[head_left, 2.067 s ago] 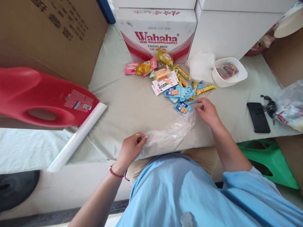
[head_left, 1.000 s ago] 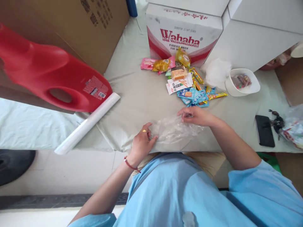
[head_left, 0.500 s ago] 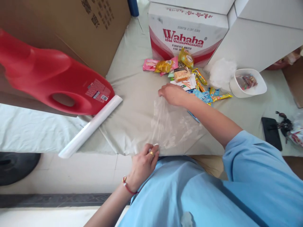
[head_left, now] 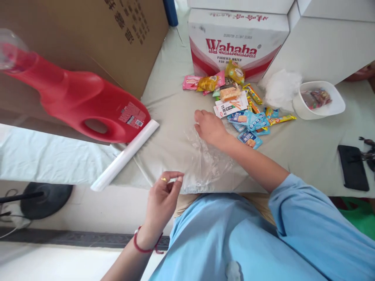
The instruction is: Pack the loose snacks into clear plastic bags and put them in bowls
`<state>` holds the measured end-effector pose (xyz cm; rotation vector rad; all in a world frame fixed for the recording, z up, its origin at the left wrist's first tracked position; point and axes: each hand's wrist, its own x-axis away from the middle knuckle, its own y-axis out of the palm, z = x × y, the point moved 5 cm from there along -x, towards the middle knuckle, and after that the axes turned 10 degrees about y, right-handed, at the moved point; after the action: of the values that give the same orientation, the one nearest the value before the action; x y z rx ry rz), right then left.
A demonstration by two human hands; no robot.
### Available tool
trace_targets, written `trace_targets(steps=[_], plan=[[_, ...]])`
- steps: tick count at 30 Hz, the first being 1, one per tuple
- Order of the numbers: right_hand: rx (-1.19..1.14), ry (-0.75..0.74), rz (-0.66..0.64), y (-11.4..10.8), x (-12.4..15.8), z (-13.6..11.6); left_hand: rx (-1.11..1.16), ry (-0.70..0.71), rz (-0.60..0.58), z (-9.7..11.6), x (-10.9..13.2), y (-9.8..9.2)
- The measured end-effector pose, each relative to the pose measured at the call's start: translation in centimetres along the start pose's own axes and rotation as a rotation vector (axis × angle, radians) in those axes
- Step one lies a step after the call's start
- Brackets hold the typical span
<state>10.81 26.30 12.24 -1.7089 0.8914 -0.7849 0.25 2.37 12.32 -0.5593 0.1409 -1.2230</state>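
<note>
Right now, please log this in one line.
left hand: pinched, by clear bag; right hand: at bag's far end; snack packets: lying on table

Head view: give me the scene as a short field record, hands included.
left_hand: bare hand with gold ring and red bracelet, thumb and forefinger tips close together by the bag's edge; grip unclear
right_hand: bare hand, fingers curled at the bag's far end; grip unclear
bag: clear, crumpled plastic bag, flat on the table
snacks: pile of colourful wrapped snacks, before the white-and-red Wahaha carton
picture_left: red plastic jug, white roll by its base
picture_right: white plastic bowl, black phone
surface: pale, cloth-covered table
</note>
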Motion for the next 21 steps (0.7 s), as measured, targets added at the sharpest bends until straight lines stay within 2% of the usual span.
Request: trace_targets(steps=[3, 5, 7, 10, 12, 15, 17, 19, 21], plan=[[-0.013, -0.010, -0.165, 0.2, 3.2, 0.3, 0.149, 0.039, 0.132, 1.8, -2.0, 0.6], [-0.002, -0.107, -0.250, 1.5, 5.9, -0.1, 0.201, 0.133, 0.184, 2.9, -3.9, 1.9], [-0.007, -0.205, -0.282, 3.1, 8.5, -0.7, 0.146, 0.259, 0.181, 3.7, -6.1, 3.7], [-0.040, -0.253, -0.225, 4.7, 11.4, -0.9, -0.140, 0.417, 0.035, 3.6, -9.2, 6.6], [-0.074, -0.221, -0.163, 5.0, 13.1, -0.3, -0.342, 0.449, -0.069, 2.6, -10.7, 7.8], [-0.141, -0.099, -0.103, 4.6, 16.0, 2.2, -0.529, 0.441, -0.143, 0.7, -11.7, 7.6], [-0.245, -0.065, -0.109, 4.2, 18.4, 4.5, -0.578, 0.443, -0.225, -0.2, -11.8, 6.9], [-0.427, -0.031, -0.077, 3.6, 20.4, 7.5, -0.605, 0.461, -0.341, -0.9, -11.7, 6.4], [-0.563, 0.128, 0.046, 3.0, 21.2, 11.3, -0.629, 0.481, -0.432, -1.3, -11.7, 6.0]])
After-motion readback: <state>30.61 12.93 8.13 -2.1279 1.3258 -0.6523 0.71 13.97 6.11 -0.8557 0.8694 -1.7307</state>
